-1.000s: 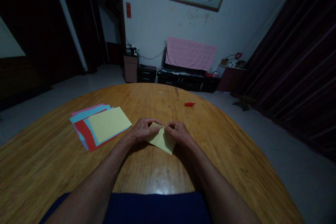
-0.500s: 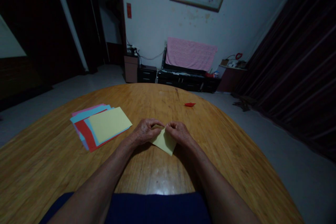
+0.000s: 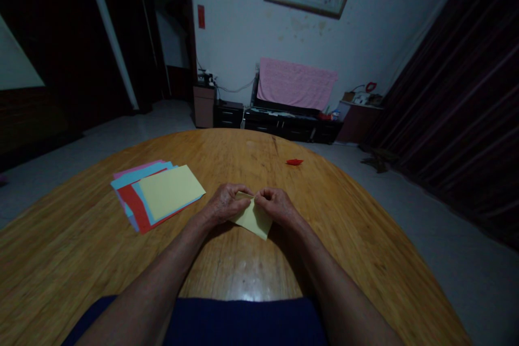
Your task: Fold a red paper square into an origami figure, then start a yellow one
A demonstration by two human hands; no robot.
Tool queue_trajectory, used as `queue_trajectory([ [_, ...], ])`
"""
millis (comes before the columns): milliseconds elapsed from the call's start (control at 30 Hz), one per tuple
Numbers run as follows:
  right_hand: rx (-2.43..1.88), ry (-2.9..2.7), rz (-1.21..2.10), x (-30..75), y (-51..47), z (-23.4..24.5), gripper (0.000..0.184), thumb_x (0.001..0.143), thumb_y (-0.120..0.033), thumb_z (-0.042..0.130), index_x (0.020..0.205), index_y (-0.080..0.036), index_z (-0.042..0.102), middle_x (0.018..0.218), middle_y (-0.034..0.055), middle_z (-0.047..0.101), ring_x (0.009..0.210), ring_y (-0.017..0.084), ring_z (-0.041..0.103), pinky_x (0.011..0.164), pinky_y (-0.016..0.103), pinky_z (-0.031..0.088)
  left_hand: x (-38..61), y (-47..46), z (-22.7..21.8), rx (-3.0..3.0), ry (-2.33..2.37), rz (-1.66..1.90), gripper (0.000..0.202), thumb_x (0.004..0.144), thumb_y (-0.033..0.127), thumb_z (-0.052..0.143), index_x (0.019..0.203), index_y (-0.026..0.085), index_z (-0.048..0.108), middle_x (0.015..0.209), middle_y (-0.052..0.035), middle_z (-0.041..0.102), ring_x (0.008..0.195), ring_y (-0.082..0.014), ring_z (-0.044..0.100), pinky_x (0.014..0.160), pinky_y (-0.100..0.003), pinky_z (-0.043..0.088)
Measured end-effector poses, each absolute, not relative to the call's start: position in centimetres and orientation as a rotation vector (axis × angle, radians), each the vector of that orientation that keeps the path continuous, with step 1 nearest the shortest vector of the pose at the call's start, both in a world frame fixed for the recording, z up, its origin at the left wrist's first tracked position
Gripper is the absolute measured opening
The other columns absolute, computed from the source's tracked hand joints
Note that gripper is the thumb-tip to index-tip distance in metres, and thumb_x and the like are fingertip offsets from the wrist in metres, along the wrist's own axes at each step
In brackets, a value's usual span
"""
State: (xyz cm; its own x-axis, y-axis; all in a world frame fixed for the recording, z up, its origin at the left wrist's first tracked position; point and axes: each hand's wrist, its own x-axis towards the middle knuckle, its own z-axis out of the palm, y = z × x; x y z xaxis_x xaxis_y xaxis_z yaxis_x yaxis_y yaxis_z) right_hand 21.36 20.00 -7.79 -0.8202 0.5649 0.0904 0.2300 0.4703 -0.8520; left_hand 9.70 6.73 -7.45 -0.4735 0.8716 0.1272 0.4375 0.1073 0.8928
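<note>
A folded yellow paper (image 3: 254,219) lies on the round wooden table (image 3: 243,265) in front of me. My left hand (image 3: 224,203) pinches its upper left edge with curled fingers. My right hand (image 3: 276,205) pinches the upper right edge, fingertips almost meeting those of the left. Both forearms rest on the table.
A stack of coloured sheets (image 3: 156,194), yellow on top, lies to the left of my hands. A small red folded piece (image 3: 294,161) sits farther back on the table. Beyond the table stand a low dark cabinet (image 3: 284,121) and a pink cloth (image 3: 295,84).
My hands have drawn the yellow paper a little tighter between them; the visible paper has shrunk slightly. The view shifted slightly.
</note>
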Motion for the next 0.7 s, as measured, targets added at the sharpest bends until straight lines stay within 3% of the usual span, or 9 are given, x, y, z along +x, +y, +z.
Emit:
queue_trajectory([
  [467, -0.683, -2.329, 1.351, 21.4, 19.9, -7.5, 0.017, 0.074, -0.027, 0.054, 0.065, -0.015, 0.062, 0.058, -0.0005, 0.055, 0.052, 0.010, 0.047, 0.048, 0.020, 0.033, 10.3, 6.5, -6.4, 1.336, 2.027, 1.322, 0.029, 0.075, 0.027, 0.055, 0.091, 0.013, 0.074, 0.067, -0.0019, 0.064, 0.059, -0.0109, 0.053, 0.053, -0.021, 0.038],
  [700, -0.747, -2.328, 1.362, 21.5, 19.8, -7.5, 0.013, 0.074, -0.023, 0.056, 0.064, -0.015, 0.061, 0.057, -0.0004, 0.054, 0.052, 0.010, 0.047, 0.047, 0.020, 0.034, 10.2, 6.7, -6.7, 1.438, 2.100, 1.346, 0.024, 0.075, 0.022, 0.055, 0.086, 0.016, 0.075, 0.081, -0.0045, 0.071, 0.069, -0.0132, 0.061, 0.061, -0.022, 0.043],
])
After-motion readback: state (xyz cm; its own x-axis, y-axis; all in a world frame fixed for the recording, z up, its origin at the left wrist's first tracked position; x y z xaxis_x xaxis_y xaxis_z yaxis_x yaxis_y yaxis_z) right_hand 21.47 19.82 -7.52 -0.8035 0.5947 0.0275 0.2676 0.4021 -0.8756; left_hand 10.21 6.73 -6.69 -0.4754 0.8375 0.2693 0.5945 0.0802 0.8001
